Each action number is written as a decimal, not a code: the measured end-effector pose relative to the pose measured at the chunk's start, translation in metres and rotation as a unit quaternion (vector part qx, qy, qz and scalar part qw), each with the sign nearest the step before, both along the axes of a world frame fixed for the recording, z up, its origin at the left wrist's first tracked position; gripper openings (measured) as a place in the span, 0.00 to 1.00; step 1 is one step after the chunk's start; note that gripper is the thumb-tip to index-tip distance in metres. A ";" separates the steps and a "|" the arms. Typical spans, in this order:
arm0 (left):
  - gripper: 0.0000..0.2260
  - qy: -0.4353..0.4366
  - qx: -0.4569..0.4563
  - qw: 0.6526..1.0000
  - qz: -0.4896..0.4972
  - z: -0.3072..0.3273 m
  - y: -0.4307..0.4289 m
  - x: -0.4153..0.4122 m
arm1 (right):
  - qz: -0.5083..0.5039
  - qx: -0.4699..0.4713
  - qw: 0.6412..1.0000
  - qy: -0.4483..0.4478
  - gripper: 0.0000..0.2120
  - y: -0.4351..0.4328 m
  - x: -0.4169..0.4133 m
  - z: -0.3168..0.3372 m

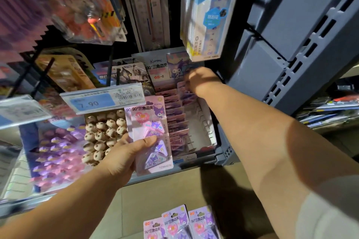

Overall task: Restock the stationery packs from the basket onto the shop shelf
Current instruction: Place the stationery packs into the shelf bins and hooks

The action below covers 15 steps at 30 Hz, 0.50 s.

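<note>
Shop aisle, head view: grey-blue shelf (223, 158) with slotted uprights, beige floor (155, 196) below. Shelf carries a white card display box (209, 122) with notched dividers. Its left half is filled with a row of purple-pink packs (177, 120) standing one behind another; its right half shows bare card. Printed header card (161, 70) stands at the box's back.

Left of the box is a tray of round brown-spotted cookie-shaped pieces (104, 136), packed tight. Further left is a compartment of small purple and pink pieces (56, 153), blurred. Price tag (101, 101) reading 7.90 sits above the cookie tray. Ruler packs (206, 15) hang above the box. Toy blister packs (85, 6) hang upper left, blurred.

Left hand (120, 161) grips pink stationery packs (149, 132) by the lower left edge, thumb across the front, fingers behind. At least two are stacked, upright, just in front of the box's left side.

Right hand (204, 81) is at the box's rear, back of hand to camera, at the rear pack (185, 93) of the row. Fingers are hidden and blurred, so cannot tell if they pinch or only touch.

Hands are well apart: left at the front, right at the back. Three more packs (174, 219) stand side by side at the bottom edge, cut off by the frame; what holds them is out of view.
</note>
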<state>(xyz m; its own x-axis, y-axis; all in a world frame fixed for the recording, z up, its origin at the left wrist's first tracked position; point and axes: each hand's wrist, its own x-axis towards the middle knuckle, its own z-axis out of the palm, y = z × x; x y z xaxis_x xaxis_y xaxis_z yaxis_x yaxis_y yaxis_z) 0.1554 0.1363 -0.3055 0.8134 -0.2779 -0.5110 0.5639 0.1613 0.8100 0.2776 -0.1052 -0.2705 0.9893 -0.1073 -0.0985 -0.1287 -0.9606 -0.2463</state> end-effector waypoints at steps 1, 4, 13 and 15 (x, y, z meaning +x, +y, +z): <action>0.34 -0.002 0.001 1.000 0.001 0.000 0.001 0.000 | 0.004 -0.010 1.000 0.000 0.13 -0.002 0.003 -0.002; 0.30 -0.008 0.004 1.000 0.002 0.000 0.003 0.001 | -0.002 0.000 1.000 -0.006 0.14 -0.003 0.005 -0.004; 0.11 -0.008 -0.020 1.000 -0.014 0.003 0.002 0.004 | -0.052 0.071 0.996 -0.035 0.16 -0.004 0.005 -0.006; 0.15 -0.010 -0.014 1.000 -0.018 0.003 0.002 0.004 | -0.048 0.065 0.996 -0.035 0.16 -0.001 0.006 -0.004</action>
<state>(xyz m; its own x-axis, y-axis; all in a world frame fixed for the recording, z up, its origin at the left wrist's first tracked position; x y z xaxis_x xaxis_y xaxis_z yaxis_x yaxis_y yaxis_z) 0.1595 0.1387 -0.3027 0.8124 -0.3211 -0.4867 0.5537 0.1634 0.8165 0.2836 -0.1065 -0.2742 0.9800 -0.1929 -0.0483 -0.1967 -0.9037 -0.3804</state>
